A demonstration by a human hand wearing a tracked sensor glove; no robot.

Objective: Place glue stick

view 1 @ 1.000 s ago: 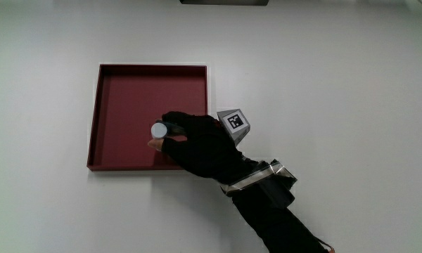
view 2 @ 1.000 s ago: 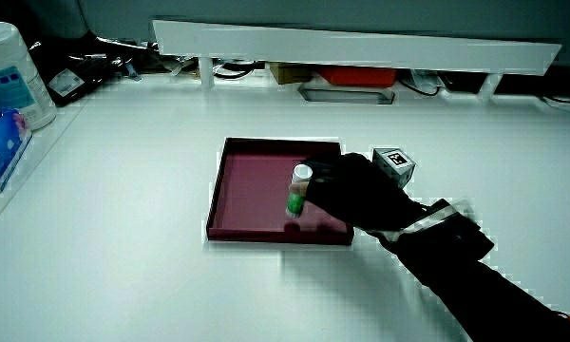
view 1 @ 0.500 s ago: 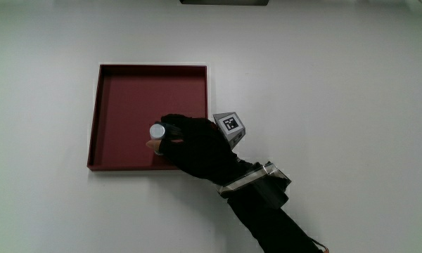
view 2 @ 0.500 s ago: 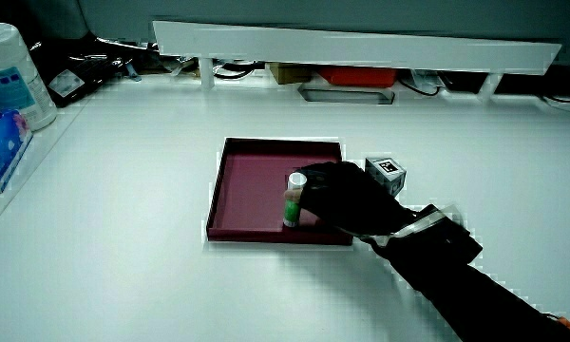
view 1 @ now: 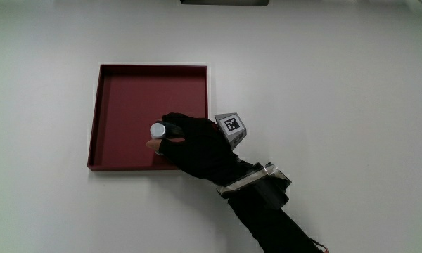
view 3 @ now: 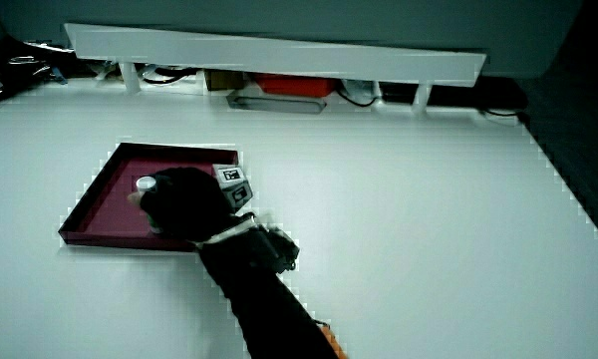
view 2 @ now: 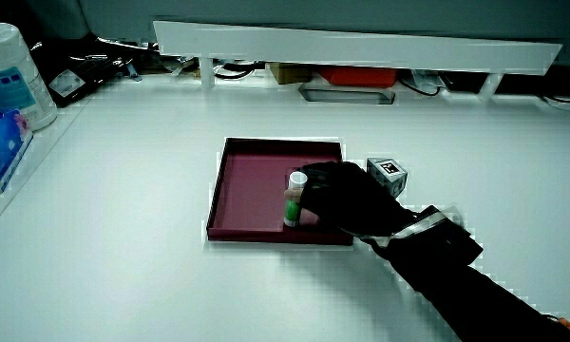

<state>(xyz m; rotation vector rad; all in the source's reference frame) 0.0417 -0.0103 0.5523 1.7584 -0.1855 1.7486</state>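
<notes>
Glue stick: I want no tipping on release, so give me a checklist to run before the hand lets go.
1. Glue stick upright: ok.
2. Stick inside the red tray, near the rim closest to the person: ok.
3. Stick's base resting on the tray floor: cannot tell, the hand hides it.
4. Hand gripping the stick: ok.
5. Tray floor around the stick bare: ok.

The white table [view 1: 337, 91] looks smooth and matt, with a faint sheen. The dark red square tray [view 1: 93, 119] has a dull, even finish, like plastic. The hand [view 1: 197, 144] wears matt black cloth, and a shiny silvery band [view 1: 250, 179] crosses its wrist. The green glue stick [view 2: 294, 198] has a smooth white plastic cap.
</notes>
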